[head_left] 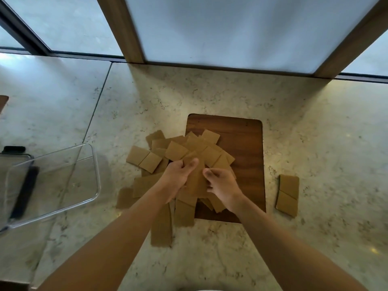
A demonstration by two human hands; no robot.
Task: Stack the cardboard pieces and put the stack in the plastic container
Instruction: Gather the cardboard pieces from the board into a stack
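Note:
Several tan cardboard pieces [178,150] lie in a loose, scattered pile across the left part of a dark wooden board [245,156] and the stone counter beside it. Over the pile's middle, my left hand [178,177] and my right hand [222,185] both grip one long cardboard piece [196,181], fingers curled round its edges. One folded piece [287,195] lies apart to the right of the board. The clear plastic container [94,164] stands on the counter to the left, with nothing inside that I can make out.
A marble counter [315,127] runs to a wall with frosted window panels and wooden frames [126,30]. A dark-edged lid or second box [25,190] sits behind the container at the far left.

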